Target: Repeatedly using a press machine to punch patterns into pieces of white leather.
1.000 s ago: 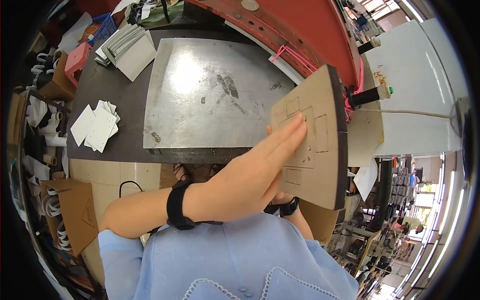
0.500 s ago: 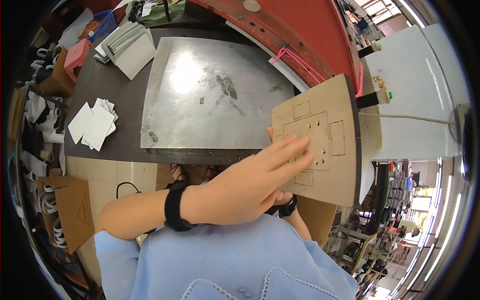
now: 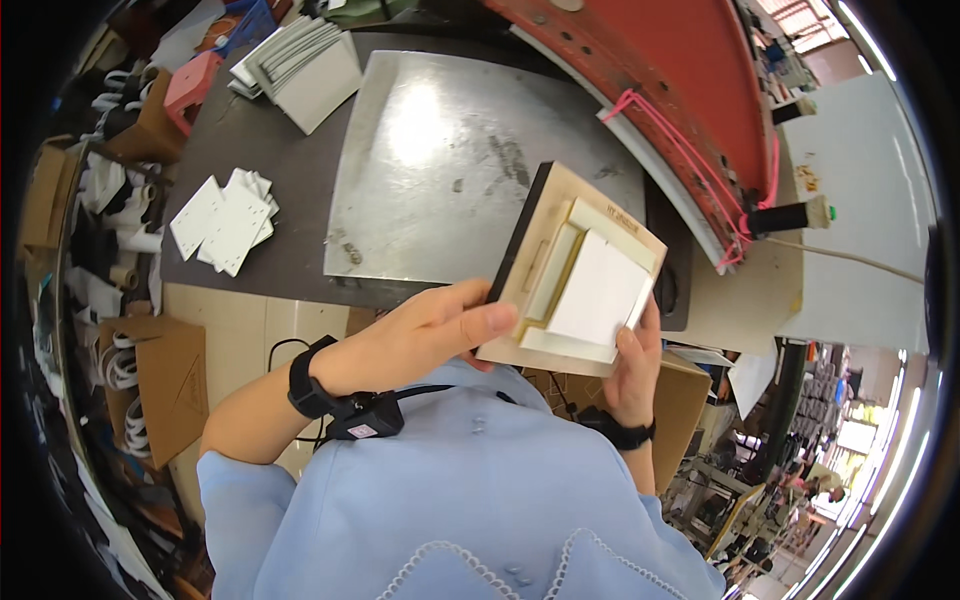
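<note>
Both my hands hold a wooden die board [image 3: 540, 245] with a dark edge, tilted over the near right corner of the metal plate [image 3: 440, 200]. My left hand [image 3: 425, 335] is closed on its left edge, with the thumb on the upper face. My right hand [image 3: 633, 375] grips the near right corner, thumb pressed by a white sheet piece [image 3: 602, 290]. That piece lies inside the raised cream and yellow frame on the board. Left of the plate lies a loose pile of white punched cards [image 3: 235, 225].
The plate rests on a dark table [image 3: 300, 255]. A stack of white sheets [image 3: 318, 92] is at the back left. A red machine [image 3: 660, 50] with pink cord [image 3: 690, 150] and black handles [image 3: 785, 217] rises at right. An open cardboard box [image 3: 165, 390] stands lower left.
The die board has been turned over, from its flat, hole-dotted face to the framed side. My left hand moved off its face to the left edge; my right hand came into view.
</note>
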A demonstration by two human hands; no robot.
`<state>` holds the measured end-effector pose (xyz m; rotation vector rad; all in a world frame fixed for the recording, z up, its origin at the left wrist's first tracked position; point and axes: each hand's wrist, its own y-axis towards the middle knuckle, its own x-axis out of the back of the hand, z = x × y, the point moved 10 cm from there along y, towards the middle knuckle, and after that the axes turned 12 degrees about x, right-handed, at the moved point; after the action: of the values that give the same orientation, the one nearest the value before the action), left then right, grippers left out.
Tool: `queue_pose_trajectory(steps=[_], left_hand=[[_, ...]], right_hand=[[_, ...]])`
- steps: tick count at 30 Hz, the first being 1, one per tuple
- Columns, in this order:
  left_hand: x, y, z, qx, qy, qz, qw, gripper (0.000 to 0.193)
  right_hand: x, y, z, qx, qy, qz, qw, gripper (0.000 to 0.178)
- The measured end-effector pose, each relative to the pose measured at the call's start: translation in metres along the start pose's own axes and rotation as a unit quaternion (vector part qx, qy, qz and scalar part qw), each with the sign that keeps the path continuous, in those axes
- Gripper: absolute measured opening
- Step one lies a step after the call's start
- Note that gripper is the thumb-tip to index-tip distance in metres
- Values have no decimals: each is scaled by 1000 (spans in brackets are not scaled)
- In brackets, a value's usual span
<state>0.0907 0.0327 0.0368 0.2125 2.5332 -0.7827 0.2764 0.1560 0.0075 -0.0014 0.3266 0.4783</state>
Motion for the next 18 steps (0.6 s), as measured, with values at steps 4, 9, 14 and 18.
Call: queue_pose_trajectory(steps=[4,9,14,18], left_hand=[[38,7,71,132,24,-58,989,40],[41,-4,108,86,-7,-89,992,40],[41,-4,114,96,6,-92,991,36],[45,0,108,83,-9,-121,989,35]], right_hand=[[3,-35,-37,-181,-37,-49,982,74],[-4,-52,-30,-180,-68,-24,981,62],[-8,-47,-19,-136,-90,-9,987,58],[6,-48,-49,-203,-75,2,976,58]])
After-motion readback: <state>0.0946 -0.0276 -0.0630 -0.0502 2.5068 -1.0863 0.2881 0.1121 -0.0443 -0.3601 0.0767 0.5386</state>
